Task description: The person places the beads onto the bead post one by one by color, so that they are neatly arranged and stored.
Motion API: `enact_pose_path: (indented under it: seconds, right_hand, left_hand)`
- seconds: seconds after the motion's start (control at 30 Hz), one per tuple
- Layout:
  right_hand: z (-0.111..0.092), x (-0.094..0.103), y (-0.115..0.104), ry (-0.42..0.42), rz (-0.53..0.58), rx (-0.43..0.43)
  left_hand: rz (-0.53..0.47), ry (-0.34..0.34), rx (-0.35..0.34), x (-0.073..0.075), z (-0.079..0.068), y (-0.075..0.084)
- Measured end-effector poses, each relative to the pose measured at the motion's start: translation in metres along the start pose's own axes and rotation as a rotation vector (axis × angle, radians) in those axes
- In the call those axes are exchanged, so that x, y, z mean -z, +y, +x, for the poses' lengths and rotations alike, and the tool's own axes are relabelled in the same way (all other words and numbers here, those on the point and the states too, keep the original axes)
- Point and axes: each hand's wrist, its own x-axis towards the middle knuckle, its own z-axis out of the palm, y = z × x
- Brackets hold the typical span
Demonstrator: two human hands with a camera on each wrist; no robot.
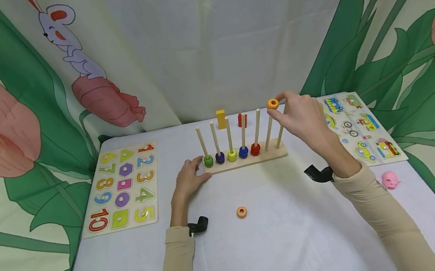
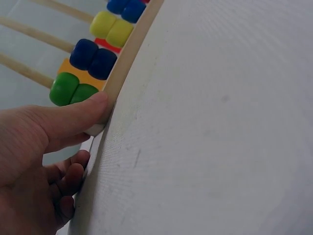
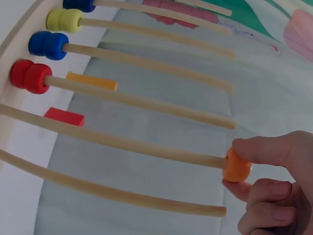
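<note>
A wooden peg stand (image 1: 247,163) lies across the table with a row of upright pegs. Green (image 1: 208,161), dark blue (image 1: 220,158), yellow (image 1: 232,156), blue (image 1: 243,153) and red beads (image 1: 255,150) sit in pairs at the bottoms of its pegs; the two rightmost pegs are bare along their shafts. My left hand (image 1: 187,179) grips the stand's left end, thumb on its front edge. Between thumb and finger, my right hand (image 1: 302,116) pinches an orange bead (image 3: 239,167) at the tip of the second peg from the right. Another orange bead (image 1: 238,214) lies nearer me.
Behind the stand are a yellow block (image 1: 221,119) and a red block (image 1: 240,121). A number puzzle board (image 1: 132,167) lies at left, a vehicle puzzle board (image 1: 363,139) at right. Below the latter sits a pink pig toy (image 1: 390,180). A printed curtain hangs behind.
</note>
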Motion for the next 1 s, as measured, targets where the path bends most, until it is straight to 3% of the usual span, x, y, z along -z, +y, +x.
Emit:
enact_pose_path:
  seconds: [0.3,0.47,0.57,0.63,0.73,0.9,1.0]
  right_hand:
    - [-0.005,-0.016,0.006,-0.029,0.02,-0.036]
    - [-0.018,-0.028,0.005,0.1,0.096,0.003]
    - [-0.036,-0.041,0.001,0.199,0.18,0.023]
    - [-0.053,-0.052,-0.003,0.206,0.231,0.034]
    - [-0.081,-0.073,-0.01,0.078,0.271,0.046]
    - [-0.122,-0.107,-0.02,-0.376,0.265,0.125]
    - [-0.138,-0.122,-0.023,-0.553,0.246,0.179]
  left_hand:
    - [-0.005,-0.008,0.011,0.0,0.001,0.001]
    - [-0.007,-0.006,0.013,0.0,0.002,-0.001]
    - [-0.005,-0.009,0.01,-0.001,0.002,-0.002]
    - [-0.006,-0.012,0.01,-0.001,0.001,-0.002]
    - [-0.002,-0.017,0.009,-0.001,0.0,-0.001]
    - [-0.001,-0.018,0.009,0.0,0.002,-0.001]
    - [0.0,-0.013,0.006,0.0,0.002,-0.002]
